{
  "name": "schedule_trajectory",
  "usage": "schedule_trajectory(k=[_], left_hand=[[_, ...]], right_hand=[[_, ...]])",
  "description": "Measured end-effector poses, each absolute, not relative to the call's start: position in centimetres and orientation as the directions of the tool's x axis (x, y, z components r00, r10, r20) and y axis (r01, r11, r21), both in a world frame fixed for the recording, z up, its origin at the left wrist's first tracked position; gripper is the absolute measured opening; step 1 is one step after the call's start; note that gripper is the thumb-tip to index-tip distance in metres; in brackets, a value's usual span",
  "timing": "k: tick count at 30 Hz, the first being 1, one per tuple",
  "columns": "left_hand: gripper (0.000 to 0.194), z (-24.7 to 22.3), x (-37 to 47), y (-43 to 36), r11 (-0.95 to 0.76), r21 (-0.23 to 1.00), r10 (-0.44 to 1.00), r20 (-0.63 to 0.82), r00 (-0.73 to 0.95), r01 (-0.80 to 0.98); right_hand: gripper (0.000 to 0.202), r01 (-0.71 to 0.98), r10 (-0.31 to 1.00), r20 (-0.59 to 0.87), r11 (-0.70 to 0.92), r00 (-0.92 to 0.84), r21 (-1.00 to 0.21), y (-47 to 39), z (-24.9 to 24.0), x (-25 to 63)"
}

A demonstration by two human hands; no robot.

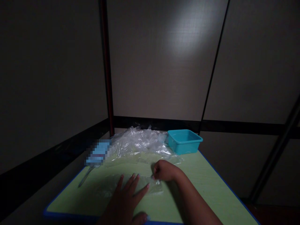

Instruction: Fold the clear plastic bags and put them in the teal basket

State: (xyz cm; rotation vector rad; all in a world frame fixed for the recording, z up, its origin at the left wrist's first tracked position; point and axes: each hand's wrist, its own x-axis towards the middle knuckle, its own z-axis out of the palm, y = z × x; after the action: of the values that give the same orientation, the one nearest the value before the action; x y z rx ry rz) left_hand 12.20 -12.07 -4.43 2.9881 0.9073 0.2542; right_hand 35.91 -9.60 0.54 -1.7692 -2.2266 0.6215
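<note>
A clear plastic bag [105, 184] lies flat on the green table in front of me. My left hand [127, 195] rests on it with its fingers spread, pressing it against the tabletop. At the bag's far right edge, my right hand [166, 170] is closed in a pinch, thumb and fingertips together on the film. The exact grip is partly hidden by the curled fingers. Behind both hands, a loose heap of crumpled clear plastic bags [140, 142] spreads over the back of the table.
A teal plastic basin [188, 148] stands at the back right, beside the heap. On the left lies a blurred light-blue item [98, 153], with a thin grey strip [85, 176] extending toward me. The green table [201, 184] has a blue edge; dark panelled walls [159, 68] enclose its back and left.
</note>
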Motion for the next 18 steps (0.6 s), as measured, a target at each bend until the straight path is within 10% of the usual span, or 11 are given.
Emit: schedule_trajectory(k=[18], left_hand=[[0.078, -2.9, 12.2, -12.1, -0.855, 0.019, 0.517, 0.12, 0.848, 0.518]], right_hand=[[0.006, 0.892, 0.972, -0.033, 0.198, -0.231, -0.406, -9.6, 0.4, 36.5]])
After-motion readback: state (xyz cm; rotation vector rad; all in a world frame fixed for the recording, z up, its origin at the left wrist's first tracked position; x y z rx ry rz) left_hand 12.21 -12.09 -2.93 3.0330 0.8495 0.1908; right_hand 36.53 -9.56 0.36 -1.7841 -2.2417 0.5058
